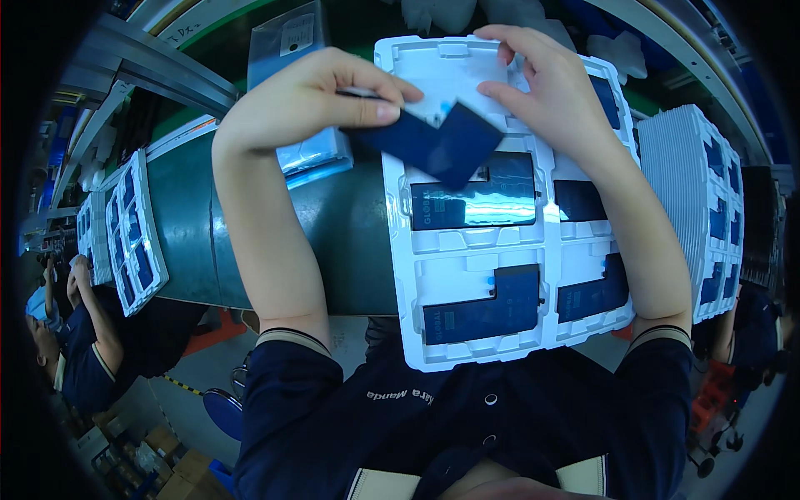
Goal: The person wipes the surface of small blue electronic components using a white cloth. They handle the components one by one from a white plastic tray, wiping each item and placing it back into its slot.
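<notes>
over the upper left of a white moulded tray, pinching a dark l-shaped piece, tilted and blurred, between thumb and fingers of the left hand, and holding the right hand, thumb and fingers parted, at the tray's top edge. seems to be loading or unloading, cannot tell which; if loading, calls next for squaring the piece flat over the bare-looking top-left pocket.

I'm seeing deep navy on the L-shaped piece, while the tray is gleaming white and the bench is showing dark green. Cream bands are edging the navy shirt's cuffs; yellow-and-black stripes are crossing the floor tape.
</notes>
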The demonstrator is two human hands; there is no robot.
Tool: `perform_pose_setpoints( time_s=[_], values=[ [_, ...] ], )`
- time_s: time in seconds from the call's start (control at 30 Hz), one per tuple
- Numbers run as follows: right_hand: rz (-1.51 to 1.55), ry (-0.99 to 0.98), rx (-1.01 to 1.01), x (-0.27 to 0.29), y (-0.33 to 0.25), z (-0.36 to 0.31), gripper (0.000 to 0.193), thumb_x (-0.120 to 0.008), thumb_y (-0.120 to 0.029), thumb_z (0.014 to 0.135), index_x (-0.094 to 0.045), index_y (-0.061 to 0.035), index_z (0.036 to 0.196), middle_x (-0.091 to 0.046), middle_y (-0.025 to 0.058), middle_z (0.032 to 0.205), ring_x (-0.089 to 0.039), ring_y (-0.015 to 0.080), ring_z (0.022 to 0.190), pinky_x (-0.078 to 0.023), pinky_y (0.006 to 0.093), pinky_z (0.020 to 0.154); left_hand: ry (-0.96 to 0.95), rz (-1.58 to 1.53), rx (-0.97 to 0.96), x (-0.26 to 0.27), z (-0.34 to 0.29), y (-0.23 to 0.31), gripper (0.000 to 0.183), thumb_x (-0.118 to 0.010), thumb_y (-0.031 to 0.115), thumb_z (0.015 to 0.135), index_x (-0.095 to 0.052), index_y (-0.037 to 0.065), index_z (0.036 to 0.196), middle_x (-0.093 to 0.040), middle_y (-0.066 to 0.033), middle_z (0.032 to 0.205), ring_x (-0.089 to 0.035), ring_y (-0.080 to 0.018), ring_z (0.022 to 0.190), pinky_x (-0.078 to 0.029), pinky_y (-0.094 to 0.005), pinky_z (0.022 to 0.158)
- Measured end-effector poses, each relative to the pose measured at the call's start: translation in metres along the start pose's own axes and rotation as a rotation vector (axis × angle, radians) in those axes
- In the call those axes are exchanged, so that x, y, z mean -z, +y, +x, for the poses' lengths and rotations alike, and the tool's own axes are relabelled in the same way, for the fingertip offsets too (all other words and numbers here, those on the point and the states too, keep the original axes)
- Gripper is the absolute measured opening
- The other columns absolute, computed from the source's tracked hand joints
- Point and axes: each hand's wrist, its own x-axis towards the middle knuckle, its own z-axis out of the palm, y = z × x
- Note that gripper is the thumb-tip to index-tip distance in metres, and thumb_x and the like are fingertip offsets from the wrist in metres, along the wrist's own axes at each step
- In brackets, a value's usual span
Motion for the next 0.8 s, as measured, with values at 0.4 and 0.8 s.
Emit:
perform_pose_setpoints(
  time_s=[0.4, 0.8],
  values=[
    [0.184, 0.069, -0.114, 0.007, 0.045, 0.010, 0.026, -0.066, -0.015, 0.087, -0.069, -0.0092, 0.112, -0.066, -0.0009, 0.090, -0.046, 0.0059, 0.064, -0.046, 0.0226, 0.066, 0.433, 0.305, 0.059, -0.028, 0.031, -0.011, 0.026, -0.073, 0.025, 0.082, -0.073, 0.003, 0.096, -0.058, -0.0042, 0.116, -0.060, -0.0176, 0.099, -0.046, -0.0285, 0.084],
    [0.283, -0.077, -0.106, 0.004, 0.049, 0.008, 0.028, -0.061, -0.031, 0.093, -0.070, -0.0053, 0.095, -0.057, 0.0038, 0.121, -0.056, 0.0146, 0.098, -0.043, 0.0265, 0.081, 0.490, 0.125, 0.030, -0.028, 0.035, -0.013, 0.023, -0.075, 0.022, 0.080, -0.073, 0.002, 0.090, -0.058, -0.0019, 0.103, -0.058, -0.0147, 0.090, -0.045, -0.0283, 0.079]
  ],
)
